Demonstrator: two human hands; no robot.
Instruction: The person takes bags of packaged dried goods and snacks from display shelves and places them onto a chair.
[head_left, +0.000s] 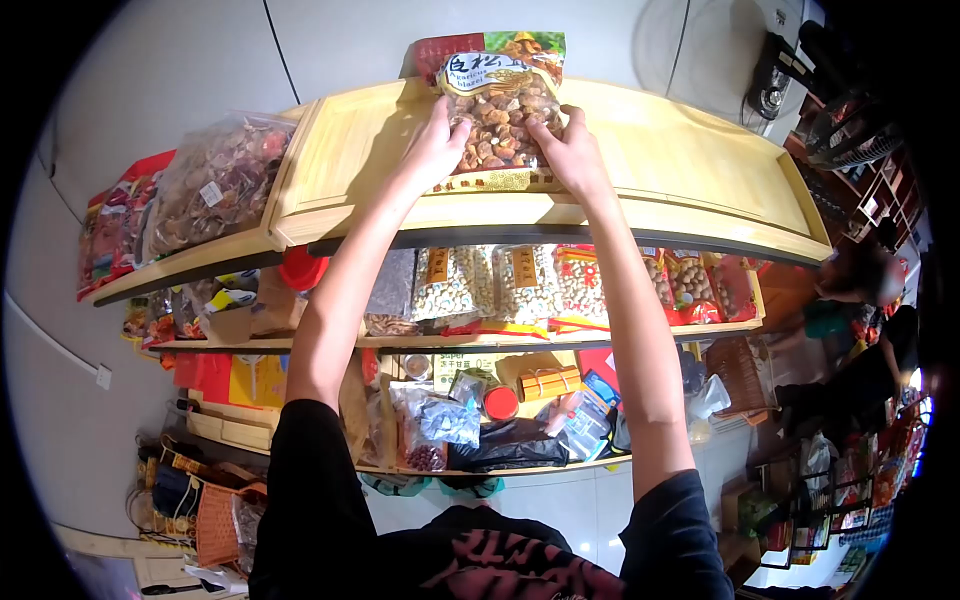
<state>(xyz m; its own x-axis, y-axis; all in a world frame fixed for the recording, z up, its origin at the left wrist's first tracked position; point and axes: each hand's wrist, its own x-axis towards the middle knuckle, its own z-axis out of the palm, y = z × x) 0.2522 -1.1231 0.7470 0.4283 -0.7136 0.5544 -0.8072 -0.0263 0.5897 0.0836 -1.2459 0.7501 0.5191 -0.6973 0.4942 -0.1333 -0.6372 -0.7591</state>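
A bag of dried mushrooms point(500, 120), labelled "Agaricus blazei", stands near-upright on the top wooden shelf point(690, 165). My left hand point(437, 148) grips its left side, with the thumb on the front and the other fingers partly hidden. On the right side, my right hand point(572, 150) holds the bag the same way, thumb pressed against the clear front. The bag's lower edge rests at or just above the shelf surface; I cannot tell which.
Left of a wooden divider are a clear bag of dried goods point(215, 185) and a red bag point(122, 225). Below, a shelf carries bags of pale nuts or seeds point(445, 285). The lowest shelf holds a red-lidded jar point(501, 402). A fan point(850, 140) is at the right.
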